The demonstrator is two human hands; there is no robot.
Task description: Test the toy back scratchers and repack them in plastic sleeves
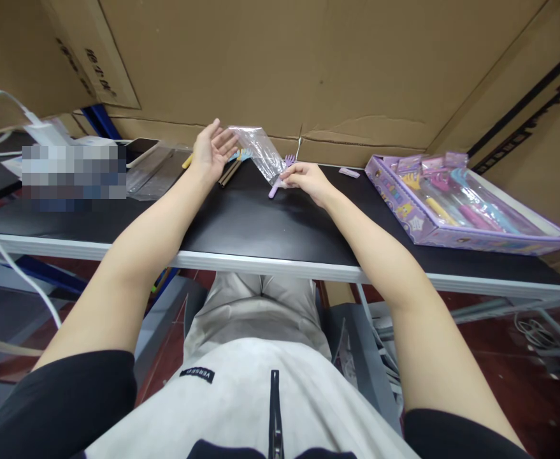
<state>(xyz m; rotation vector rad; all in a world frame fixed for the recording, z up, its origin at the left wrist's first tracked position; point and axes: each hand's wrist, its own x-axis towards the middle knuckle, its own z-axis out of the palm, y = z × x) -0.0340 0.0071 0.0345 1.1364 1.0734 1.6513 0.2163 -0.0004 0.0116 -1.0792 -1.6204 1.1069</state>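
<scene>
My left hand point(211, 151) is open, palm up with fingers apart. Its fingertips are beside the upper end of a clear plastic bag point(259, 151); I cannot tell if they touch it. My right hand point(307, 180) pinches the bag's lower end between thumb and fingers. Right by those fingers is a purple stick with a claw-shaped head point(274, 189), partly behind the bag and fingertips. Behind my left hand lie a blue claw-headed piece point(245, 154) and dark thin sticks point(230, 173). A yellow piece point(187, 161) shows at its wrist.
An open purple display box point(418, 233) with bagged yellow, pink and blue claw-headed sticks stands right. Clear plastic sleeves point(153, 171) lie left, near a white charger with cable point(48, 132). A small purple tag point(349, 173) lies at the back. Cardboard walls point(260, 57) enclose the black table point(260, 229).
</scene>
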